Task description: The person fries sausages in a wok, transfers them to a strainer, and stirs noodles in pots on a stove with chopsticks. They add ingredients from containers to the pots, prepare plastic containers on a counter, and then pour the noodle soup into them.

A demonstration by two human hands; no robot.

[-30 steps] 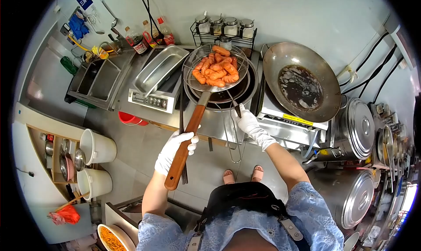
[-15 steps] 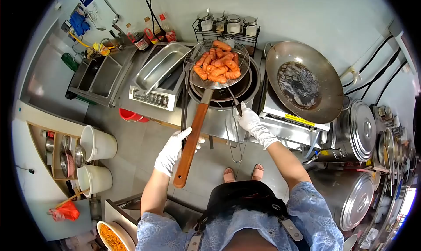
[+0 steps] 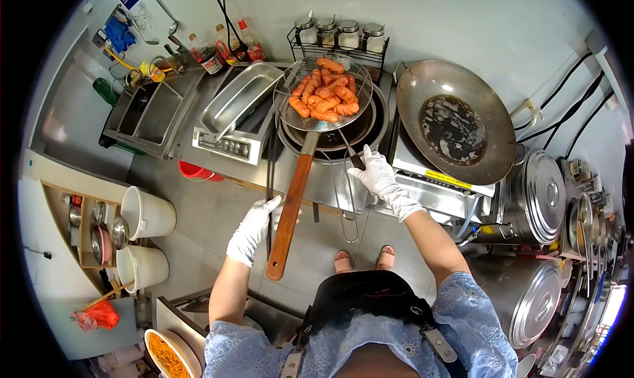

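Observation:
A round wire strainer [image 3: 285, 117] filled with several orange-red sausages [image 3: 327, 94] is held over a dark round pot [image 3: 374, 130] on the cooker. Its long wooden handle [image 3: 292, 199] slants down toward me. My left hand [image 3: 252, 229], in a white glove, holds that handle near its lower end together with black chopsticks [image 3: 269, 173]. My right hand [image 3: 378, 176], also gloved, grips a thin dark handle [image 3: 353, 156] that runs up to the pot's rim under the strainer. A wire loop [image 3: 350, 209] hangs below this hand.
A big empty wok [image 3: 456, 123] with dark residue sits to the right. A steel tray [image 3: 241, 97] rests on the cooker [image 3: 224, 147] at left, beside a sink [image 3: 148, 110]. Spice jars [image 3: 337, 34] stand behind. White buckets [image 3: 148, 216] are at left, lidded steel pots [image 3: 545, 193] at right.
The strainer has shifted a little up and left over the pot. My left hand has slid lower and leftward along the handle, its grip looser. My right hand rose slightly.

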